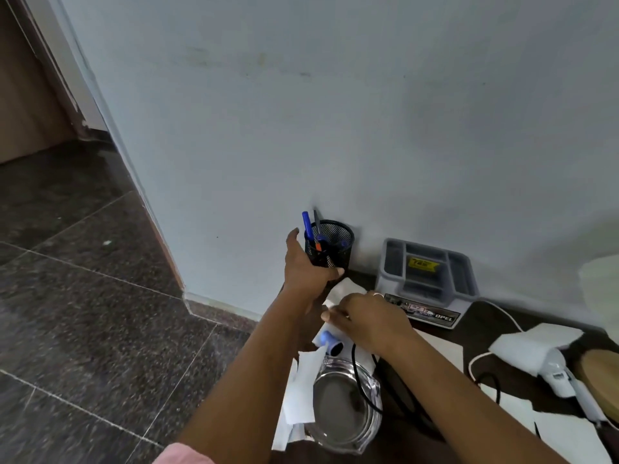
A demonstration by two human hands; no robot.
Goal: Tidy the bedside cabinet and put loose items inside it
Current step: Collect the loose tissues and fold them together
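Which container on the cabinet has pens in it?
The black mesh cup by the wall, gripped by the left hand. The grey tray and the glass ashtray show no pens.

— Where did the camera sit?
— On the person's head, facing forward and steeply down, close above both forearms.
— And what fell in view?
— The left hand and right hand sat low, right of centre. The wall rose beyond them, the floor spread left of the left hand, the cabinet top ran right of the right hand.
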